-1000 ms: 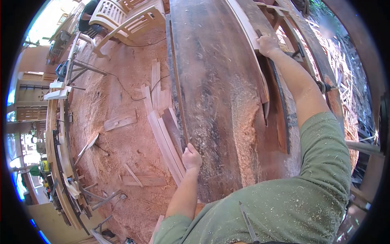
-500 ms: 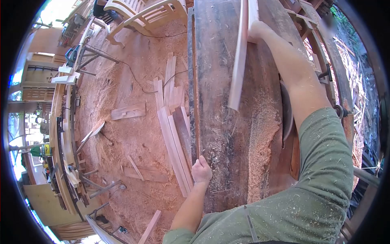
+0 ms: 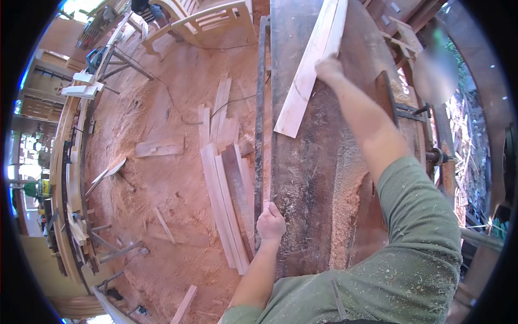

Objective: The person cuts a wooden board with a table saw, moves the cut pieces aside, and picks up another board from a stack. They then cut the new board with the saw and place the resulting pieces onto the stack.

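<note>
Across the far part of a dark, dusty worktable (image 3: 310,178) lies a pale wooden board (image 3: 302,89), slanting, with a second pale strip (image 3: 335,32) along its right side. My right hand (image 3: 329,68) is closed on the right edge of this wood, arm stretched forward. At the table's left edge my left hand (image 3: 271,224) is closed around the rail (image 3: 261,119); whether it holds anything more is hidden. A ridge of sawdust (image 3: 345,221) runs along the table between my arms.
Several planks (image 3: 224,200) lie on the sawdust-covered floor left of the table. A wooden chair (image 3: 216,24) stands at the top. Part of a person (image 3: 148,9) shows at the upper left. Trestles and stacked wood (image 3: 73,162) line the left.
The pale wood has shifted left on the table and now shows its broad face. My right hand has moved slightly left and nearer with it. The view has shifted a little.
</note>
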### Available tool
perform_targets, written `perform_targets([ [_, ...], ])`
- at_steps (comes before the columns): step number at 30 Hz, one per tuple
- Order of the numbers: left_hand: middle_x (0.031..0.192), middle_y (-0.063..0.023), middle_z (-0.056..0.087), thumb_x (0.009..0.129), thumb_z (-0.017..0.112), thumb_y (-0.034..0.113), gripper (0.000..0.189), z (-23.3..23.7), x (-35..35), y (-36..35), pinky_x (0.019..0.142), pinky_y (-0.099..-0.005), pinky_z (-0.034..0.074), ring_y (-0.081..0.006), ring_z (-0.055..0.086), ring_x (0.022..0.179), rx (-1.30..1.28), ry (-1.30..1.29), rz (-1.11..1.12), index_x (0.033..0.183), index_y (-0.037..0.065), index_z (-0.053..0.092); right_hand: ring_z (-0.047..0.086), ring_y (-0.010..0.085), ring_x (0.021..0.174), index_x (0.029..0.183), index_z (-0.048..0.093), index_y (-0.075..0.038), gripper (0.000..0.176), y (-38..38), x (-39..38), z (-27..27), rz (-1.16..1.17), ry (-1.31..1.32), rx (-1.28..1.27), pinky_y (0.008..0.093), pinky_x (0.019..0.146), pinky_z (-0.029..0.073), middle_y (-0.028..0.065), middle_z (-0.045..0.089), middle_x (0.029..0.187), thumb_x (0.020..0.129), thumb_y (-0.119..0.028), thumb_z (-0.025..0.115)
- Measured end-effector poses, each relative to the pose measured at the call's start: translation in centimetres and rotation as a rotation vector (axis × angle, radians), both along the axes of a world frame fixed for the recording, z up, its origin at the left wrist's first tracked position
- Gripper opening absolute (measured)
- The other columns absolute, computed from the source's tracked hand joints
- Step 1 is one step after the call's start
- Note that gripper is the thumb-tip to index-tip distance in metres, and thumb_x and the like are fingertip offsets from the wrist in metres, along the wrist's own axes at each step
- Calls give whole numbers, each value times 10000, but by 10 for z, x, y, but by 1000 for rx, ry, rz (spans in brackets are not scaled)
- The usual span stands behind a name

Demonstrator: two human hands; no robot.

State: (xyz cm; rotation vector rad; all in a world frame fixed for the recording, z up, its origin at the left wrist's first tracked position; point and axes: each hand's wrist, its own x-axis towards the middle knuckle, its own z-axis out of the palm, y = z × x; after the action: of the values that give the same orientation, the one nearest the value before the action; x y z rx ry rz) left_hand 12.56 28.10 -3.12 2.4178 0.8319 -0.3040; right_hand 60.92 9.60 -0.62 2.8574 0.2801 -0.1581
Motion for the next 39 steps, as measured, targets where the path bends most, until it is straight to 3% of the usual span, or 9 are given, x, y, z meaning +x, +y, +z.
perform_targets([
  [2, 828, -299, 666, 1018, 306, 397, 569, -5, -2, -1, 750, -549, 525, -479, 659, 814, -21, -44, 5, 889, -38, 649, 610, 429, 1122, 1164, 634, 61, 467, 21, -50, -6, -216, -115, 280, 496, 877, 536, 323, 497, 1329, 1011, -282, 357],
  [4, 842, -300, 669, 1019, 299, 403, 573, -5, -4, 2, 759, -545, 527, -479, 660, 828, -36, -82, -2, 912, -38, 649, 643, 441, 1036, 1132, 648, 61, 456, 36, -114, 6, -10, -38, 145, 496, 843, 540, 396, 483, 1286, 1019, -256, 340],
  [7, 867, -302, 673, 1022, 274, 418, 590, 0, -3, 4, 779, -542, 528, -475, 662, 849, -54, -22, -34, 946, -37, 642, 673, 397, 949, 1288, 229, 255, 738, 64, -217, 22, -249, -11, 461, 451, 816, 559, 328, 638, 1024, 971, -372, 452],
  [11, 933, -310, 668, 1026, 247, 431, 623, 7, -8, 5, 828, -548, 511, -471, 654, 911, -122, -25, -10, 992, -52, 639, 676, 421, 817, 1247, 352, 188, 665, 82, -359, 41, -296, 75, 586, 481, 742, 566, 318, 646, 920, 919, -356, 549],
  [14, 974, -321, 659, 1026, 226, 451, 656, 15, -5, 9, 870, -547, 492, -477, 638, 966, -186, -45, -13, 1012, -61, 636, 550, 470, 1065, 1276, 313, 98, 606, 97, -422, 65, -443, 68, 759, 547, 908, 479, 323, 483, 1163, 876, -270, 581],
  [19, 1001, -326, 653, 1026, 282, 423, 608, -20, 0, 19, 890, -530, 476, -480, 620, 1014, -289, -144, -56, 1063, -75, 629, 485, 447, 1107, 1302, 334, -18, 525, 124, -417, 33, -588, -182, 761, 543, 913, 466, 266, 400, 1207, 852, -169, 558],
  [24, 994, -308, 594, 915, 573, 254, 372, -22, 79, 42, 846, -526, 422, -479, 554, 979, -153, -552, 82, 906, -117, 598, 480, 454, 1126, 1348, 340, -60, 549, 127, -414, 28, -625, -195, 745, 542, 922, 458, 262, 409, 1240, 831, -156, 498],
  [30, 1144, -227, 587, 845, 666, 353, 457, 6, 203, 14, 955, -490, 448, -409, 548, 1105, 147, -808, -406, 1006, -74, 642, 502, 454, 1067, 1271, 377, -68, 455, 128, -415, 34, -652, -173, 774, 548, 894, 469, 249, 425, 1163, 832, -129, 481],
  [39, 1149, -284, 638, 692, 767, 458, 669, 33, 241, 37, 920, -438, 523, -419, 642, 1047, 69, -205, -588, 1091, -68, 656, 513, 449, 1034, 1246, 378, -61, 430, 123, -419, 40, -623, -199, 849, 554, 872, 477, 240, 425, 1139, 834, -109, 491],
])
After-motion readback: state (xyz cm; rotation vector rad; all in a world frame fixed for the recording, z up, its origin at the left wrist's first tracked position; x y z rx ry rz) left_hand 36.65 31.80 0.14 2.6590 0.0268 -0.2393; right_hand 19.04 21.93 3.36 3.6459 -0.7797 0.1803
